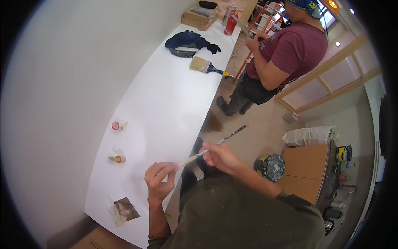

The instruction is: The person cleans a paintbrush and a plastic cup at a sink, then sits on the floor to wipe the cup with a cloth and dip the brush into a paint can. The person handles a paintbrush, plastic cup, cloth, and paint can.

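Observation:
My left hand [161, 178] pinches the pale lower end of a long, thin, paint-spattered stick [232, 135], perhaps a small brush, over the table's near edge. Farther up the same stick, my right hand [220, 157] grips it, its dark tip pointing away to the upper right. On the white table [145, 108], left of my hands, stand a small container with a red-marked top [117, 125] and another small tan one [120, 159]. A dark square piece with crumpled clear plastic [126, 209] lies near the table's near end.
A wide paintbrush [201, 65], dark cloth [186, 41], cardboard box [195, 20] and red bottle [230, 25] are farther along the table. A co-worker [298, 54] holds something by a red ladder [265, 20]. A paint bucket [269, 167] and cardboard-covered surface [302, 166] are at right.

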### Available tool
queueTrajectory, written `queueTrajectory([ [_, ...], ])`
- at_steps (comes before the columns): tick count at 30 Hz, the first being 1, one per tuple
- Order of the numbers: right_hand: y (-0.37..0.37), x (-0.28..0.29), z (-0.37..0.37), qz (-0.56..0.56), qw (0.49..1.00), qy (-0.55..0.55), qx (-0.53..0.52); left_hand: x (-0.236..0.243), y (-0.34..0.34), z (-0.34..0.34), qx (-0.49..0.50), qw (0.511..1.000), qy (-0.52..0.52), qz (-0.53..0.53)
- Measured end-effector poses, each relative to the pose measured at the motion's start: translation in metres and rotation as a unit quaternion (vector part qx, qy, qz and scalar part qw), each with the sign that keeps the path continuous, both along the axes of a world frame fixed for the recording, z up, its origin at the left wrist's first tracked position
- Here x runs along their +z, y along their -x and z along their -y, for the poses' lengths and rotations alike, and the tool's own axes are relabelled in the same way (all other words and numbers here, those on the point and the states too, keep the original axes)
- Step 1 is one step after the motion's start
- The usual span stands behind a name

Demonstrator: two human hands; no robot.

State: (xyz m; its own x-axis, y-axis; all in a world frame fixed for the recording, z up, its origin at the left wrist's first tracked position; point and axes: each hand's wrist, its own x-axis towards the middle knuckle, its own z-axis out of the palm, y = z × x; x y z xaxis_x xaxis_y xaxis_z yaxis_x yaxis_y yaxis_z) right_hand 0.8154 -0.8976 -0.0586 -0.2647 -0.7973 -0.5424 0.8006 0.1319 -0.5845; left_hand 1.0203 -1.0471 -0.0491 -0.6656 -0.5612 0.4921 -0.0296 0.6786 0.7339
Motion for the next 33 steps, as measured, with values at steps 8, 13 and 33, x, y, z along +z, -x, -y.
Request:
queueTrajectory([
  [8,0.009,-0.006,-0.047,0.006,0.999,0.03,-0.045,0.003,0.025,-0.029,-0.053,0.998,-0.028,0.02],
  [13,0.044,0.001,-0.085,-0.005,0.997,0.018,-0.075,0.011,0.068,-0.064,-0.076,0.994,-0.064,0.038],
  [33,0.22,0.006,-0.364,-0.192,0.949,0.106,-0.228,0.017,0.319,-0.285,-0.254,0.879,-0.378,0.145],
])
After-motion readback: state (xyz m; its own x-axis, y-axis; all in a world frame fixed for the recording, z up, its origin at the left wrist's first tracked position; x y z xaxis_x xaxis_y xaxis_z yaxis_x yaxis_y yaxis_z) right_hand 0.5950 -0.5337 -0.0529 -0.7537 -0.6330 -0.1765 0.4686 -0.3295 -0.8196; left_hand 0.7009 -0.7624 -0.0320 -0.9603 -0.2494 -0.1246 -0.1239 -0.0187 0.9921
